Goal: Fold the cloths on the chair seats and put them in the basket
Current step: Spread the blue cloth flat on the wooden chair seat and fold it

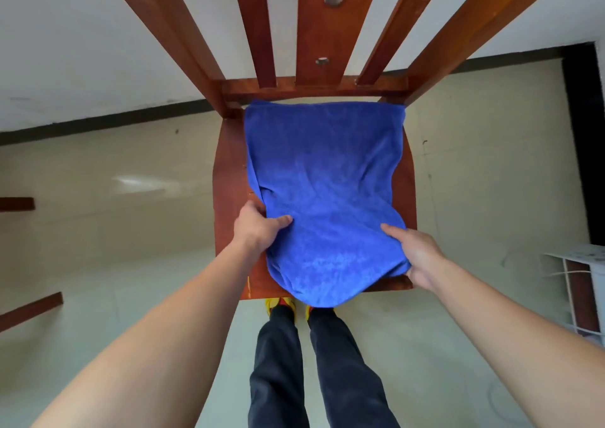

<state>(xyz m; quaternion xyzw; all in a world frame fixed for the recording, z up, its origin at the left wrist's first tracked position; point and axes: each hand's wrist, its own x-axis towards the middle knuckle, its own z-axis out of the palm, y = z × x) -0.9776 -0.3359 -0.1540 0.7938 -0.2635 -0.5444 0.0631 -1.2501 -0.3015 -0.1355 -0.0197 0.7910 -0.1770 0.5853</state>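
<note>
You stood right up against the chair, with your dark trouser legs (314, 362) and yellow shoes (278, 303) just under the front of the seat. Your left hand (257, 228) pinched the near left side of the soft blue cloth (324, 178), thumb on top and fingers (252, 205) tucked under the edge. Your right hand (417, 252) pinched the near right side the same way, thumb on top. So both hands were closed on the cloth.

The cloth lay on the brown wooden chair seat (229, 165). Its near edge hung a little over the front, and its far edge reached the brown wooden slats of the chair back (330, 34).

It looked like you were at the start of the fold. Next, you would likely need to lift the near edge and bring it up to meet the far edge, keeping both corners even.

A white wire rack (576, 283) showed at the right edge. I could not tell if that was the basket.
</note>
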